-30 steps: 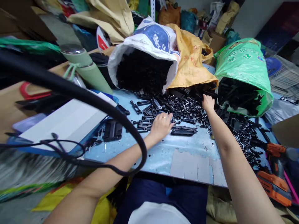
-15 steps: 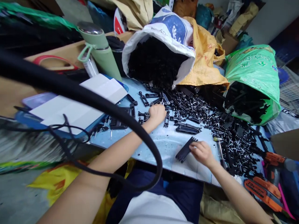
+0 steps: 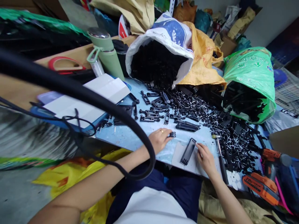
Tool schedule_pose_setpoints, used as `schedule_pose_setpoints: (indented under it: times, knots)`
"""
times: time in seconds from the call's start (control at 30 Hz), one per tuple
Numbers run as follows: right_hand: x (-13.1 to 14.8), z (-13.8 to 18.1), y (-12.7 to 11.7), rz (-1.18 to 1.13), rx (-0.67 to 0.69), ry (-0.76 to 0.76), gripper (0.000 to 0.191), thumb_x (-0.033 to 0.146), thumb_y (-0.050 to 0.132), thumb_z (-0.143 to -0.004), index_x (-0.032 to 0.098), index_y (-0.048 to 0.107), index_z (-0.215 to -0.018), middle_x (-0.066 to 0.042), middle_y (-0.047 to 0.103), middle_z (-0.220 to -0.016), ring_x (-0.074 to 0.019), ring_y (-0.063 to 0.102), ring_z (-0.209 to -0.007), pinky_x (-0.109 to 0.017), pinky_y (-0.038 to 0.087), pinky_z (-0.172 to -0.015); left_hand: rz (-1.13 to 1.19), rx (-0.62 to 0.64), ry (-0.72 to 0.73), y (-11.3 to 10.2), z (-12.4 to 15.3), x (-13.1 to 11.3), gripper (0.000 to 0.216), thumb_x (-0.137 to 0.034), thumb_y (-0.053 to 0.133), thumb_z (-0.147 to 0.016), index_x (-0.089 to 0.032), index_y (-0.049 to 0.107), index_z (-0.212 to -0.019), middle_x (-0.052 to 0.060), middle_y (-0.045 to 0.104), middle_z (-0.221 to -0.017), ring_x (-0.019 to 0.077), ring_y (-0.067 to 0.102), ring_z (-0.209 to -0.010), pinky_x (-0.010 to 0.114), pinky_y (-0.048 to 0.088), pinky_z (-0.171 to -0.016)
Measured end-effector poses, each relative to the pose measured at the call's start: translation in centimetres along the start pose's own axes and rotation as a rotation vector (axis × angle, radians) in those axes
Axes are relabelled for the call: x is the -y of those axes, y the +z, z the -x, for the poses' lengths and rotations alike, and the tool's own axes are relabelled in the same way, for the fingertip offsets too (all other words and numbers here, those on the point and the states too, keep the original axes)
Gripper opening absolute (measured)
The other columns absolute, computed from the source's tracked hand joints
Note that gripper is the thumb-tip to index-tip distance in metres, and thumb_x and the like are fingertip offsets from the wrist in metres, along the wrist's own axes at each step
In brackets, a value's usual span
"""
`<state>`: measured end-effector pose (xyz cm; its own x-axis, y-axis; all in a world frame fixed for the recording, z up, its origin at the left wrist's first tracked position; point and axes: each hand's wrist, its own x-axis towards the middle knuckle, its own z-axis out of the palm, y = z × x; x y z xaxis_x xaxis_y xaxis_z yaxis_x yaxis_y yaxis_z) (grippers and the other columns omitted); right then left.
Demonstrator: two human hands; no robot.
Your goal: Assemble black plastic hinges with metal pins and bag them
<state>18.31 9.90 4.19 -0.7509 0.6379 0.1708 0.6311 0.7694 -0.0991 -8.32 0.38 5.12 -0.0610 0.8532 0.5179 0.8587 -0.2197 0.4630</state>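
Note:
My left hand [image 3: 160, 140] is closed on a small black plastic part with knuckled ends [image 3: 172, 134], just above the front of the blue tabletop [image 3: 130, 137]. Most of that part is hidden behind my fingers. On a pale grey sheet [image 3: 176, 154] rests a long black plastic plate with toothed ends [image 3: 188, 151]. The fingertips of my right hand [image 3: 206, 157] are curled at its right edge and appear to pinch it. Behind my left hand lie several black hinge-like links [image 3: 151, 116], and a stack of black plates [image 3: 187, 126] sits beyond the sheet.
A hammer [image 3: 220, 158] lies right of my right hand, beside heaped black parts and metal pins [image 3: 224, 133]. An orange drill [image 3: 263, 183] is at the right edge. White [image 3: 137, 40], yellow and green [image 3: 249, 68] sacks stand behind. A black cable [image 3: 130, 121] crosses the left foreground.
My left hand has come back from the links toward me and right, now with a small black part. The black plate has turned more upright in view, and my right hand has moved to its edge.

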Motion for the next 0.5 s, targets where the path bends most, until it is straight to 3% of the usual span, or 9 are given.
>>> schedule_pose_setpoints:
  times: [0.1, 0.17, 0.3, 0.5]
  knots:
    - [2.9, -1.2, 0.0, 0.07, 0.204, 0.402, 0.053, 0.047, 0.042, -0.086, 0.013, 0.045, -0.127, -0.007, 0.066, -0.069, -0.0226, 0.063, -0.064, -0.031, 0.045, -0.056, -0.1, 0.23, 0.039, 2.1, 1.3, -1.9, 0.013, -0.022, 0.046, -0.088, -0.014, 0.056, -0.088, 0.005, 0.062, -0.079, 0.0179, 0.06, -0.075, 0.028, 0.049, -0.066]
    - [4.9, -2.3, 0.1, 0.108, 0.303, 0.525, 0.067, 0.054, 0.048, -0.081, 0.013, 0.038, -0.133, -0.008, 0.066, -0.072, -0.0243, 0.063, -0.065, -0.029, 0.041, -0.055, -0.172, 0.342, 0.035, 3.4, 1.8, -2.5, 0.01, -0.02, 0.05, -0.086, -0.013, 0.057, -0.086, 0.006, 0.062, -0.078, 0.0194, 0.059, -0.076, 0.029, 0.049, -0.065]
    - [6.4, -3.4, -0.2, 0.072, 0.37, 0.428, 0.062, 0.036, 0.051, -0.08, 0.019, 0.033, -0.137, -0.008, 0.066, -0.091, -0.0213, 0.063, -0.075, -0.026, 0.04, -0.06, -0.23, 0.432, 0.009, 4.5, 2.2, -2.4, 0.008, -0.018, 0.055, -0.082, -0.012, 0.059, -0.087, 0.007, 0.062, -0.08, 0.0213, 0.059, -0.081, 0.031, 0.048, -0.067]
    - [5.0, -2.3, -0.7, 0.018, 0.399, 0.187, 0.059, 0.022, 0.045, -0.079, 0.023, 0.034, -0.138, -0.005, 0.058, -0.088, -0.0177, 0.058, -0.075, -0.026, 0.043, -0.066, -0.162, 0.266, -0.024, 4.4, 3.4, -1.4, 0.024, -0.022, 0.052, -0.084, -0.012, 0.055, -0.105, 0.01, 0.061, -0.091, 0.0222, 0.057, -0.089, 0.034, 0.049, -0.074]
